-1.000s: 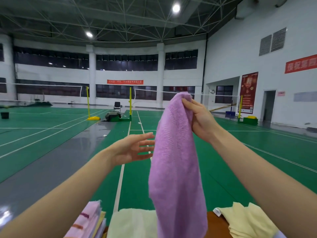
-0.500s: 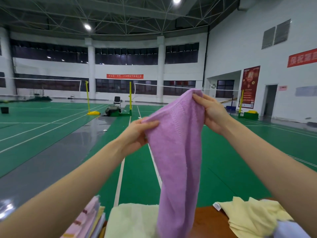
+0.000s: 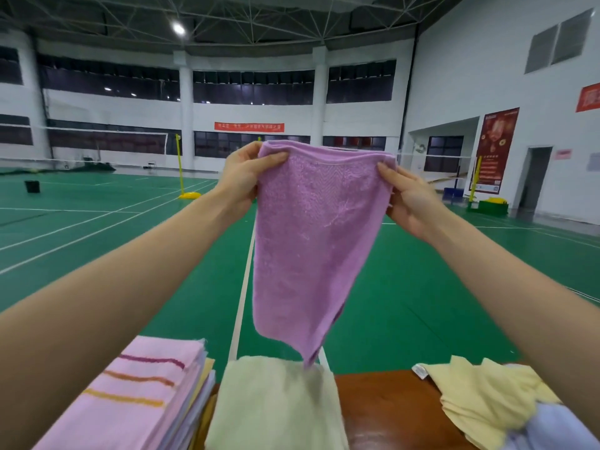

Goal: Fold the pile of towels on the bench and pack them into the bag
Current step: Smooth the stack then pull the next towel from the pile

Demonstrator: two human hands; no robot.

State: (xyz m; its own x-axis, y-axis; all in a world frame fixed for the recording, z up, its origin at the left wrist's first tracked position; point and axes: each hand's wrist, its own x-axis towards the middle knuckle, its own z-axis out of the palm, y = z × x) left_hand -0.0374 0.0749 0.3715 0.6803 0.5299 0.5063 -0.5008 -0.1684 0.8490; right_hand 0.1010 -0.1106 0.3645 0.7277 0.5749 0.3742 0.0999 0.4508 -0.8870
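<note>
I see a sports hall: green court floor (image 3: 97, 241) with white lines, white walls (image 3: 470, 76), and a far row of dark windows (image 3: 253, 87) under a steel-truss ceiling (image 3: 259, 14) with one bright lamp (image 3: 178, 28). A red banner (image 3: 249, 126) hangs far off, with a red poster (image 3: 496, 151) and a doorway (image 3: 535, 180) to the right. Near me is a reddish-brown tabletop (image 3: 389, 414).

The scene is taken from one wide-angle camera worn on the head, directed forward and slightly down. The wooden bench (image 3: 389, 414) is caught close along the bottom edge, the purple towel (image 3: 311, 238) near the lens at centre, and the green badminton court (image 3: 97, 228) is seen far behind.
</note>
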